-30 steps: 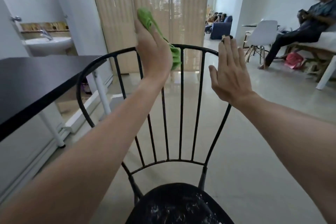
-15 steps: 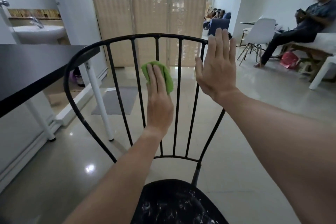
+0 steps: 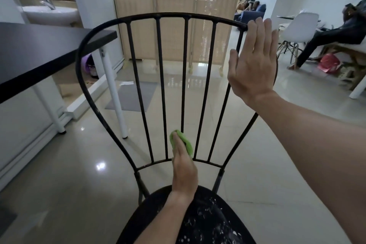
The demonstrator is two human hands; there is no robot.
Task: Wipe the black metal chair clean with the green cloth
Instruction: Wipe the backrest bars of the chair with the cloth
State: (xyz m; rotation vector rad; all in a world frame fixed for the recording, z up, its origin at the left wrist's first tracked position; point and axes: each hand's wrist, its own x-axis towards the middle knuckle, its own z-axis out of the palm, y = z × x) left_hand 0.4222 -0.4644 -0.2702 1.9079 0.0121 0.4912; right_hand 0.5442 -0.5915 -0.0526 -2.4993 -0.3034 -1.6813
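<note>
The black metal chair [image 3: 170, 15] stands right in front of me, its curved back with thin upright bars facing me. Pale specks dot its round seat [image 3: 213, 220]. Low on the middle bar, just above the lower crossbar, my left hand [image 3: 184, 170] holds the green cloth [image 3: 187, 144] around that bar. My right hand [image 3: 252, 65] lies flat with straight fingers against the upper right of the back frame, steadying it.
A black-topped table [image 3: 39, 49] with white legs [image 3: 114, 95] stands close on the left, its corner near the chair back. Behind are a sink [image 3: 51, 14], a grey floor mat [image 3: 132, 95] and a folding screen. At the right are a white chair [image 3: 299, 27] and a seated person [image 3: 336, 35].
My left hand has slid the green cloth from the top rail down the middle bar to near the lower crossbar. My right hand has stayed on the upper right frame.
</note>
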